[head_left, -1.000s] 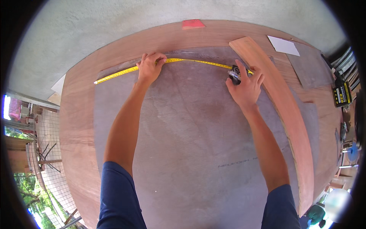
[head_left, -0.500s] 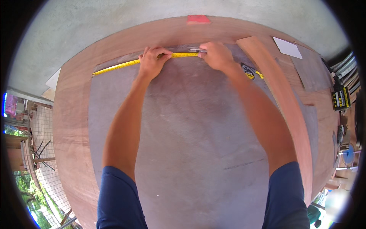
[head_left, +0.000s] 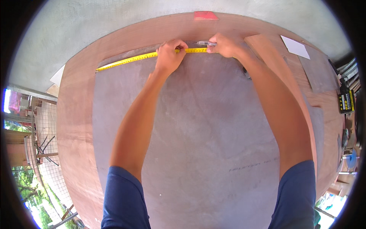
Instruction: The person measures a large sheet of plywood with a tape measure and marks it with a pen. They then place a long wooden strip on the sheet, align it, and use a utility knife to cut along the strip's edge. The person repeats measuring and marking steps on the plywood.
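Observation:
A yellow tape measure blade [head_left: 129,60] stretches along the far edge of a large grey sheet [head_left: 206,133], its end hook near the sheet's far left corner. My left hand [head_left: 170,55] pinches the blade between thumb and fingers. Farther right, my right hand [head_left: 225,45] grips a slim grey utility knife [head_left: 205,43] that points left, just beyond the blade. The right thumb and fingertips are at the tape. Most of the tape measure's case [head_left: 246,73] is hidden behind my right forearm.
Beneath the sheet lies a wide brown plywood board [head_left: 76,114]. A long wooden strip [head_left: 272,53] runs down the right side. Beyond it are a white card [head_left: 295,47], a grey offcut [head_left: 320,68] and a black-and-yellow box [head_left: 346,101]. A red piece [head_left: 206,15] sits at the far edge.
My left hand has slid right along the tape blade, closer to my right hand. The view has shifted slightly, and my right forearm now covers most of the tape case.

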The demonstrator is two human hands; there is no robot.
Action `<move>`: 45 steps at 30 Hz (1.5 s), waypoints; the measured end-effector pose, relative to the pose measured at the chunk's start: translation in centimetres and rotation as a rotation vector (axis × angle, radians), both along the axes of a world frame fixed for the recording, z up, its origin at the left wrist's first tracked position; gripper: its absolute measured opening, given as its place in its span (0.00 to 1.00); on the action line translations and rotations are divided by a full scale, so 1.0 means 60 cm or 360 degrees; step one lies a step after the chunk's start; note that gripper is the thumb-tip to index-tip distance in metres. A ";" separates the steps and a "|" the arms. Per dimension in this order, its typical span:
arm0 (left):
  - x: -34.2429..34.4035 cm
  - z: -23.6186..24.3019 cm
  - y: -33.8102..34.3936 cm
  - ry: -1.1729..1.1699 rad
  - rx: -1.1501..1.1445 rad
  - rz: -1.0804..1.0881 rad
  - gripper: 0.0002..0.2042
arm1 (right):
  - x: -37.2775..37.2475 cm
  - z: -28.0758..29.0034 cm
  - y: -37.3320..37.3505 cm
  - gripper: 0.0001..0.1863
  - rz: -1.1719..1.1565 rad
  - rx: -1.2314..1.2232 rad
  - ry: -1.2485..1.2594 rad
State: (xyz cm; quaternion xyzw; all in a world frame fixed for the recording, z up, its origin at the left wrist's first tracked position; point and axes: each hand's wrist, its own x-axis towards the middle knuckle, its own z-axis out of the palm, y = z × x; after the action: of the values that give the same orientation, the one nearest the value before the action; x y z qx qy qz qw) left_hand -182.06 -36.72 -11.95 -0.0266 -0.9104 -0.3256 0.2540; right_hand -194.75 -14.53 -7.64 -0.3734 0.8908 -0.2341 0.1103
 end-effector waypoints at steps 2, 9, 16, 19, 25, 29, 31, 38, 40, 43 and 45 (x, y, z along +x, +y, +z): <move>-0.006 -0.007 0.004 0.0009 0.0119 0.0021 0.06 | -0.001 0.001 0.002 0.13 -0.0036 0.0071 0.0033; 0.006 -0.004 0.022 -0.0098 -0.0146 0.0236 0.05 | 0.055 0.008 -0.002 0.15 -0.0147 0.0010 0.0479; 0.002 -0.018 0.019 0.0017 -0.0150 0.0191 0.04 | 0.105 0.030 0.004 0.19 -0.0453 -0.0536 0.0681; -0.006 -0.029 0.012 0.0064 -0.0102 0.0099 0.04 | 0.126 0.025 0.018 0.32 -0.0686 -0.1350 -0.0225; 0.009 -0.018 0.013 -0.0093 -0.0202 0.0186 0.03 | 0.162 -0.010 -0.007 0.28 -0.0638 -0.1513 -0.1004; 0.013 -0.018 0.016 -0.0124 -0.0233 0.0187 0.03 | 0.154 -0.052 -0.039 0.13 -0.0456 -0.1646 -0.0818; 0.013 -0.021 0.016 -0.0083 -0.0280 0.0204 0.05 | 0.143 -0.068 -0.047 0.11 -0.0454 -0.1607 -0.0635; 0.015 -0.022 0.019 -0.0126 -0.0299 0.0218 0.05 | 0.131 -0.080 -0.052 0.09 -0.0480 -0.1472 -0.0405; 0.016 -0.021 0.019 -0.0088 -0.0322 0.0223 0.05 | 0.134 -0.079 -0.052 0.10 -0.0539 -0.1399 -0.0394; 0.015 -0.019 0.019 -0.0170 -0.0349 0.0211 0.06 | 0.137 -0.075 -0.052 0.11 -0.0549 -0.1349 -0.0320; 0.014 -0.018 0.018 -0.0216 -0.0360 0.0207 0.07 | 0.137 -0.073 -0.052 0.11 -0.0492 -0.1366 -0.0275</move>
State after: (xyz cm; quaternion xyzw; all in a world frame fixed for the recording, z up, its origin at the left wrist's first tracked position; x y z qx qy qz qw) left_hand -181.23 -35.65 -13.03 0.0260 -0.9561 -0.2050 0.2078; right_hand -186.51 -17.67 -12.04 -0.2272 0.7461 -0.6256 -0.0166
